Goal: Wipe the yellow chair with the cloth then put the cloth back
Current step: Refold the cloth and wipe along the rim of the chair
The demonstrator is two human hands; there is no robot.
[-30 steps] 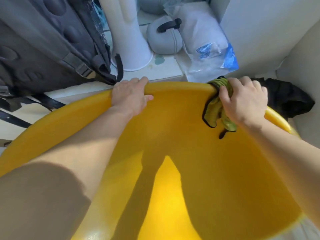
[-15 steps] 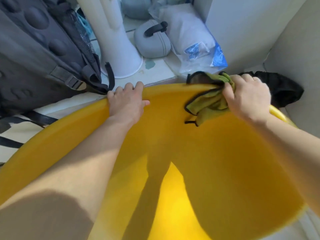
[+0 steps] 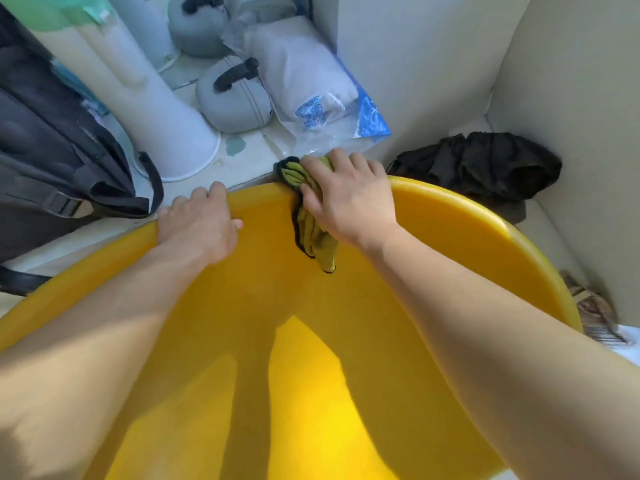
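Observation:
The yellow chair fills the lower part of the view, its curved back rim running across the middle. My left hand grips that rim left of centre. My right hand presses an olive-green cloth with dark edging over the top of the rim. Part of the cloth hangs down the inner face of the chair back and part bunches over the far side of the rim.
A dark grey backpack stands at the left behind the chair. A white conical pedestal, grey pouches and a plastic-wrapped white bundle lie on the floor beyond. A black garment sits on the right by beige walls.
My right hand slid the cloth leftward along the chair's top rim, closer to my left hand. The cloth went from spread out to hanging bunched. The view tilted downward.

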